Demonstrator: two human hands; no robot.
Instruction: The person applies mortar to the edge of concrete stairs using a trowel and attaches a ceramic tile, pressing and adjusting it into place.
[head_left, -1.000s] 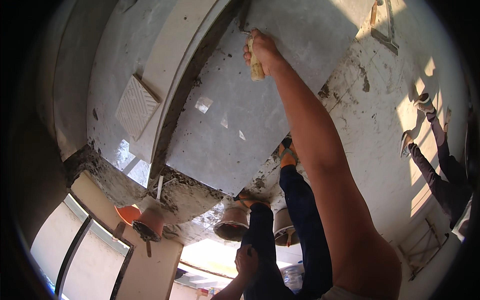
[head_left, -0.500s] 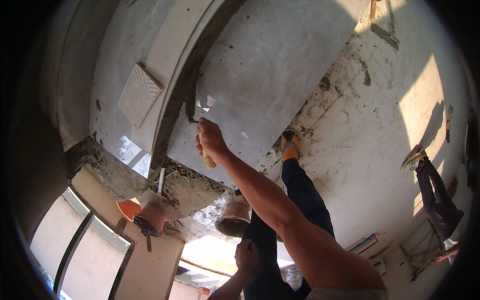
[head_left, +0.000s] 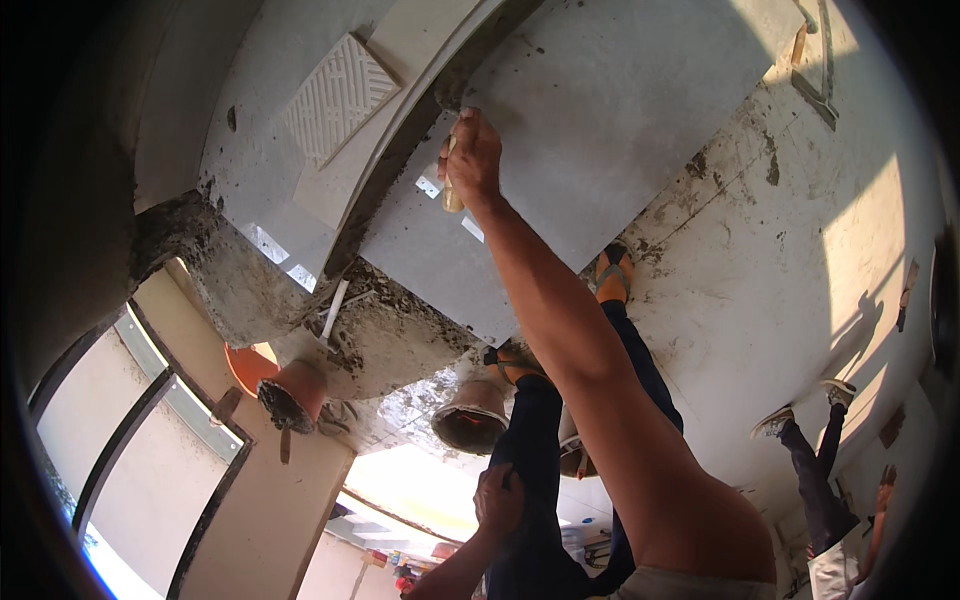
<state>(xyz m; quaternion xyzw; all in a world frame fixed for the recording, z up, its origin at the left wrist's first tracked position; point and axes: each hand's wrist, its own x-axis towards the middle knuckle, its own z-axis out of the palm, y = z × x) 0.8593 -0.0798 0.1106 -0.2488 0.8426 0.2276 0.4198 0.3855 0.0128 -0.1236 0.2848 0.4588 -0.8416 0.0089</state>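
Right hand (head_left: 473, 158) up front, wrapped firmly around the trowel (head_left: 452, 197), which hung over the grey slab (head_left: 590, 130), its far end at the dark groove (head_left: 402, 155)! Left hand (head_left: 498, 499) lay on the trousered leg (head_left: 535, 440), fingers bent; I couldn't tell if they held anything. Beyond the groove sat a ribbed tile (head_left: 342, 97).

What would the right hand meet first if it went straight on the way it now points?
Probably the dark, mortar-stained riser beneath the pale ledge, as the right hand points up and left in the picture, gripping a trowel. Depth is hard to judge here.
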